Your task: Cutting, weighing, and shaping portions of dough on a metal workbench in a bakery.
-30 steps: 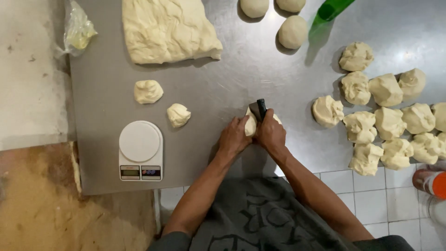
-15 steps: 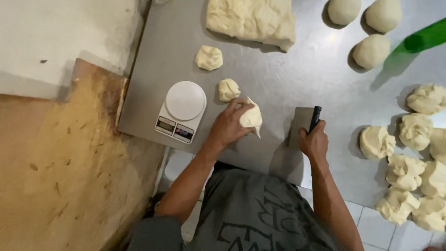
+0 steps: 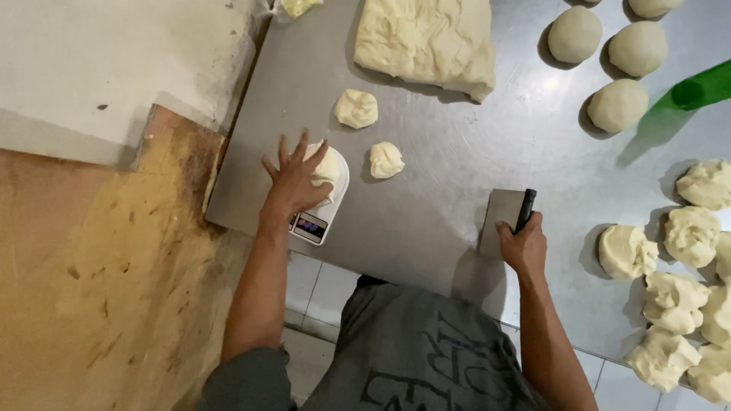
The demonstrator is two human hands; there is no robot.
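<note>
A small dark rectangular display screen with faint reddish digits sits on the front edge of the white kitchen scale, near the steel table's left edge. A crumpled clear plastic bag lies at the top, partly cut off.

Cream dough slab; white scale; black-handled scraper; green bottle.

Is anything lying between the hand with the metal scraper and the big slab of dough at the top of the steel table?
Nothing visible does. Between the right hand with the flat metal scraper and the large pale dough slab lies bare steel table; the small dough lump sits off to the left.
</note>
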